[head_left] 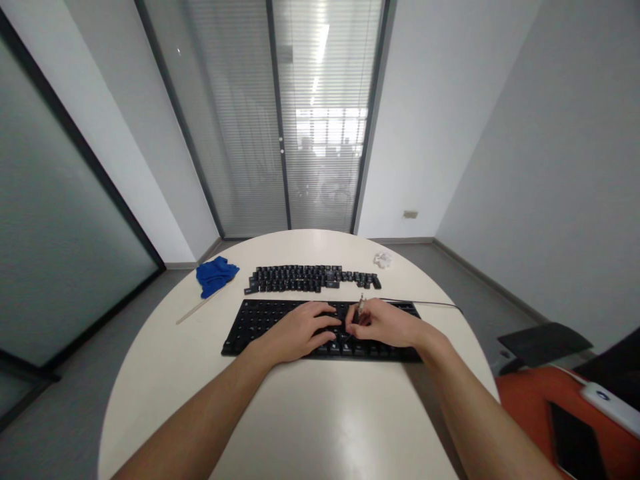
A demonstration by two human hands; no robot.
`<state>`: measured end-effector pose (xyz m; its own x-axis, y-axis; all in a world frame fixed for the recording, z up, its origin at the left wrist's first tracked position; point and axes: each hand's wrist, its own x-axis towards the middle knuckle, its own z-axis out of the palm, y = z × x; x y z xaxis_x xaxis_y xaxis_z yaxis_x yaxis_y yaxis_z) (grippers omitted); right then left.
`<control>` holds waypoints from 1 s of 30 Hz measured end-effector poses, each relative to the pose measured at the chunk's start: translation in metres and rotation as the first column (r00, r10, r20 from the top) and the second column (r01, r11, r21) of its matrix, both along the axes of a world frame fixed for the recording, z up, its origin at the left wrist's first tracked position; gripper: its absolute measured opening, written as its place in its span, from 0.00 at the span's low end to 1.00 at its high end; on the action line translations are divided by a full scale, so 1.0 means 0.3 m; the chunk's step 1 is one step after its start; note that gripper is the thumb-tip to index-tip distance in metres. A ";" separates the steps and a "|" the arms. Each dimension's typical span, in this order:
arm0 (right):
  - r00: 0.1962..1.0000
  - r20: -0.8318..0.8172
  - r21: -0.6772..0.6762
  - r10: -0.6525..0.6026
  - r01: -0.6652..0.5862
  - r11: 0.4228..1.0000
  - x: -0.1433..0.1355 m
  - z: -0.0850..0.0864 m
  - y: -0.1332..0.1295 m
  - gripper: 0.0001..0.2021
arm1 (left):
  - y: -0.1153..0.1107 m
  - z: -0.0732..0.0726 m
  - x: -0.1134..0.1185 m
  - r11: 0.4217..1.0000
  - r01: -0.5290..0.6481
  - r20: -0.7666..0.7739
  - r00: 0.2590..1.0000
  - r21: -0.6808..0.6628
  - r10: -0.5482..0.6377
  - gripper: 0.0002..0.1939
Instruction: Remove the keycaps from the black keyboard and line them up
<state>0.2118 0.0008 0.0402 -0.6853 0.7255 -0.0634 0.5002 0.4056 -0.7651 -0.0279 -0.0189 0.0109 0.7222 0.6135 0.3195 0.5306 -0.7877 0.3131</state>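
Note:
A black keyboard (240, 333) lies on the table with many keycaps off its left part; some keys remain along its lower edge. My left hand (300, 330) rests on the middle of it, palm down, fingers stretched out and apart. Just right of those fingertips, my right hand (383, 321) is closed in a pinch over the keyboard. A small, thin, metallic-looking tool (361, 302) pokes up from its fingers; its lower end is hidden, so I cannot tell its kind. Behind the keyboard lie loose black keycaps (290, 277), set out in rows.
A crumpled blue cloth (215, 273) and a thin wooden stick (197, 310) lie at the left of the round table (320, 413). Crumpled white tissue (383, 259) sits at the back right. The cable (435, 304) runs right. An orange chair (525, 400) holds a phone (575, 440).

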 end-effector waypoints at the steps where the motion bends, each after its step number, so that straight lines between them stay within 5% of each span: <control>1: 1.000 -0.004 0.000 0.004 -0.004 1.000 0.001 -0.001 0.002 0.07 | 0.001 0.001 -0.001 1.000 -0.001 0.000 1.000 -0.003 0.001 0.15; 14: 0.985 -0.168 -0.132 -0.029 0.007 0.991 0.057 0.000 0.034 0.08 | 0.003 0.001 0.000 1.000 -0.002 -0.001 1.000 -0.018 0.002 0.16; 30: 0.977 -0.205 0.148 -0.054 0.086 0.985 -0.032 -0.036 0.026 0.16 | 0.010 -0.033 -0.005 0.982 -0.179 0.193 0.963 -0.056 0.186 0.12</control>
<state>0.2024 0.0088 0.0294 -0.6198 0.7622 0.1867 0.3750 0.4967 -0.7828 -0.0296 -0.0158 0.0010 0.5220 0.7435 0.4181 0.5893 -0.6687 0.4535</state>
